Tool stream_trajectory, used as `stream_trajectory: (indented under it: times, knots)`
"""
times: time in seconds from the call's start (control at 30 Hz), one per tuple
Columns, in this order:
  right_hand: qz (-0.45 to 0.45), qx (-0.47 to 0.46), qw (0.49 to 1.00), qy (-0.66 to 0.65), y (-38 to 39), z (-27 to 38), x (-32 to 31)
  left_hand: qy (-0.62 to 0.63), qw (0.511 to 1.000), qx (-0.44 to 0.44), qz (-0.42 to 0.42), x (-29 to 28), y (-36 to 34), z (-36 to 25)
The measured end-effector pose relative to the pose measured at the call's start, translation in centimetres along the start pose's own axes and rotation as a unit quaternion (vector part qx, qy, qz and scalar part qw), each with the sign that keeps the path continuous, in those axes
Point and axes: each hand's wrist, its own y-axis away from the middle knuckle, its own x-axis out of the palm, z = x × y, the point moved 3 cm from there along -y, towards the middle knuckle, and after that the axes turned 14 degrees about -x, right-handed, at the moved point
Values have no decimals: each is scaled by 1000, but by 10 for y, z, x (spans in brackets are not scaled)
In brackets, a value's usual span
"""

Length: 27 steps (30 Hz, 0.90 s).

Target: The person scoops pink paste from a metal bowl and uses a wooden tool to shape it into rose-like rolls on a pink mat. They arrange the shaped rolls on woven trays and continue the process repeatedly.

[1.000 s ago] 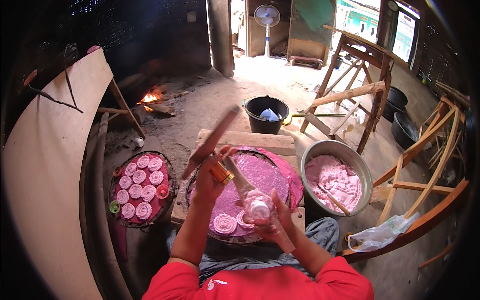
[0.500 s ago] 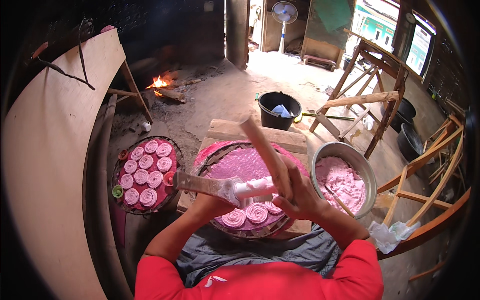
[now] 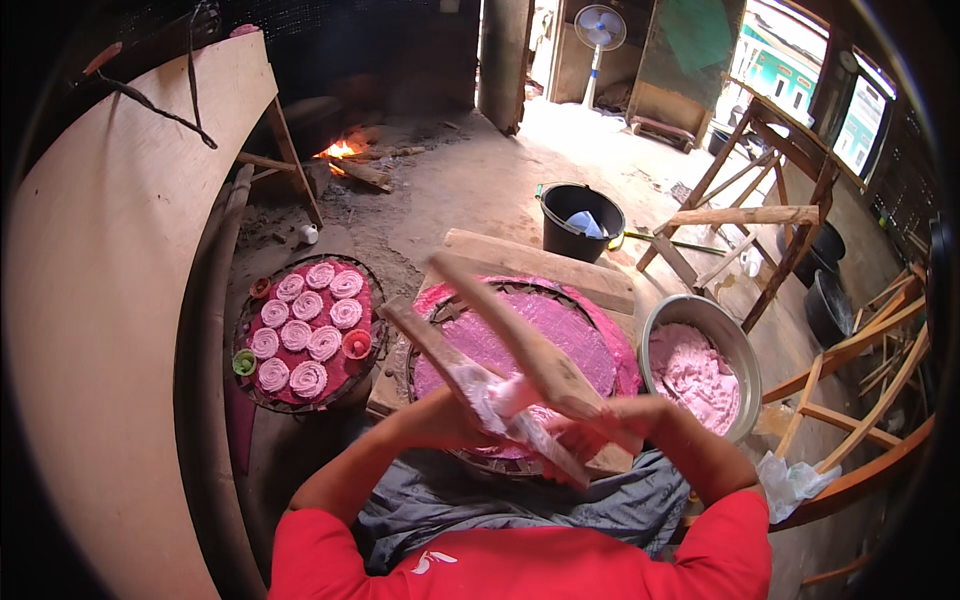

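Note:
Over a round tray (image 3: 600, 330) lined with wet-looking pink-purple sheet, both my hands grip a wooden hand press. My left hand (image 3: 445, 418) is wrapped round its flat, dough-smeared bar (image 3: 425, 338), which slants across the tray. My right hand (image 3: 612, 422), somewhat blurred, closes on the thick wooden plunger piece (image 3: 515, 335). Between the two wooden parts a short stretch of pink-smeared white tube (image 3: 513, 394) shows. My hands and the press mostly hide the near part of the tray. To the right stands a grey metal pot (image 3: 750, 390) holding pink dough (image 3: 690, 375).
On the left, another round tray (image 3: 372, 385) carries several pink dough swirls and small red and green cups. A pale curved board (image 3: 110, 330) rises beside it. Ahead are a black bucket (image 3: 575, 240), a small wood fire (image 3: 342, 150) and a wooden trestle (image 3: 750, 215).
The plunger piece and bar have come closer together, and less white tube shows. The press has tilted and now covers the near dough swirls. The whole view has shifted slightly.

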Motion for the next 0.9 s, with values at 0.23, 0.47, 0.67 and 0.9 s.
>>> stream_trajectory:
  times: [0.23, 0.47, 0.67, 0.9]
  knots:
    - [29, -81, 974, -207, -20, -35, -8, 623, 759, 179, -51, -75, -26, -29]
    - [-32, -50, 995, -77, -14, 7, -43, 578, 786, 218, -30, -103, -61, -45]
    - [-64, -46, 993, -92, -11, -8, -57, 572, 784, 234, -58, -97, -70, -23]
    - [-168, 66, 981, -74, -33, 4, -98, 764, 620, 170, -55, -94, -71, 131]
